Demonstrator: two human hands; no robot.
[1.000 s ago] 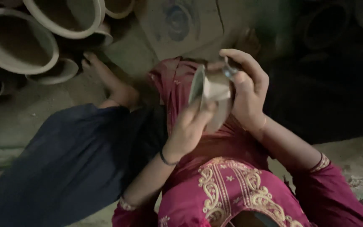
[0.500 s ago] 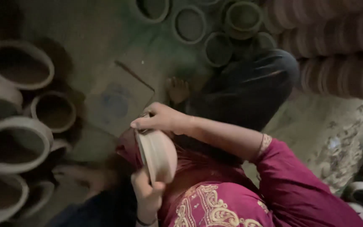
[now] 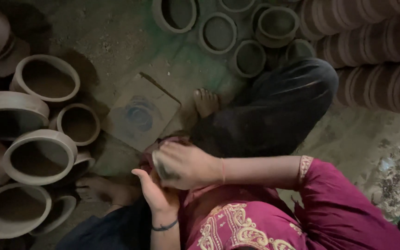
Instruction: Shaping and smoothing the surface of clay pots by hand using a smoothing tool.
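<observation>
1. Open clay pots (image 3: pixel 40 157) crowd the floor at the left.
2. The left hand (image 3: pixel 156 194) cups beneath a small clay bowl (image 3: pixel 163 169), fingers spread.
3. The right hand (image 3: pixel 188 164) closes over it; the bowl, largely hidden, seems light, stiff, brittle, best held by rim and base.
4. Stacked pots (image 3: pixel 376 51) lie right.
</observation>
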